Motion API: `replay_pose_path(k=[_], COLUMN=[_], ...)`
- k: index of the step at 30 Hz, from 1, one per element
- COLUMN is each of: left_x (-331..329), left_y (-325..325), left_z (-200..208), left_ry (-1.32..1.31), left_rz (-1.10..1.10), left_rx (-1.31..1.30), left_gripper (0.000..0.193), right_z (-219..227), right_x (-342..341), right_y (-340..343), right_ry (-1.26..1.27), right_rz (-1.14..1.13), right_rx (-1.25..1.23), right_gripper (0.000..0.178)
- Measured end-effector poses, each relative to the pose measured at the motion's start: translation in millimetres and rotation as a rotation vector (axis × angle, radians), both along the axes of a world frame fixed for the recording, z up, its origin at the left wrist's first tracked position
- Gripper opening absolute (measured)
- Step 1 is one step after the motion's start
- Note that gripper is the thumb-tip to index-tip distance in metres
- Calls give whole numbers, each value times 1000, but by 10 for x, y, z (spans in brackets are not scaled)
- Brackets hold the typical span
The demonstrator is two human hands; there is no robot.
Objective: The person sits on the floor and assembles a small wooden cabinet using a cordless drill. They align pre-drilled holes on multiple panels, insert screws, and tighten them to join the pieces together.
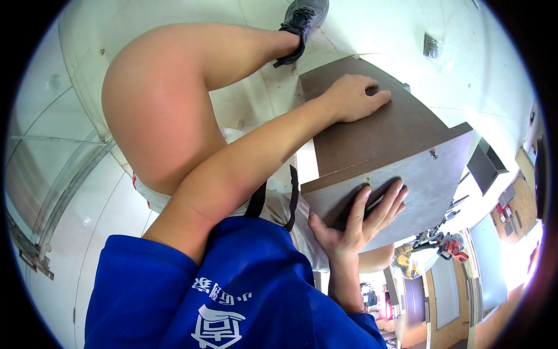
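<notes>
A box-like piece of furniture made of dark brown boards (372, 139) stands tilted in front of me, between my legs. My left hand (360, 98) rests on its upper brown board with the thumb apart from the fingers. Against the greyish outer face of its end panel (418, 186), my right hand (360, 224) lies with its fingers spread. A small hole (367, 180) shows in that panel above the right fingertips. Near the panel's far corner sits a small metal fitting (433, 155). Neither hand grasps a loose object that I can see.
My bent left leg (157, 99) and dark shoe (303, 20) lie on the left and far side. At the right are a red tool (453, 247), a yellow tool (408, 262) in clear plastic, and a dark open box (485, 166). A metal-framed panel (55, 192) stands far left.
</notes>
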State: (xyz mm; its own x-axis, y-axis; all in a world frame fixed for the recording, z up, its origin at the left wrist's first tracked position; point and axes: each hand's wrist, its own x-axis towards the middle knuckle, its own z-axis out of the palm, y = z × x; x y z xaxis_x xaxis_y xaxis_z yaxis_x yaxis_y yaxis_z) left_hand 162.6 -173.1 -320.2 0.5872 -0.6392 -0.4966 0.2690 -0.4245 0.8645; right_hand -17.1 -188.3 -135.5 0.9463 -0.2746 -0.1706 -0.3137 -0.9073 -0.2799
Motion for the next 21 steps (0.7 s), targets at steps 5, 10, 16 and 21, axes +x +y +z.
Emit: replay_pose_path(k=[5,10,16,21], left_x=[37,43,25,15], left_y=[-1,35,31,31], left_z=[43,66,33,9], left_ry=[4,-52,10,-12], left_rz=[-20,-66,0,11], left_rx=[-5,13,-9,-31], left_gripper=[69,65,66,65], right_z=[-11,42,54,44], right_x=[15,8,-5,-10], right_y=[24,61,40,59], right_ry=[-11,1,31,11], right_rz=[-18,-20,-6,-23], right_rx=[-1,10,50,56], right_gripper=[94,90,103,96])
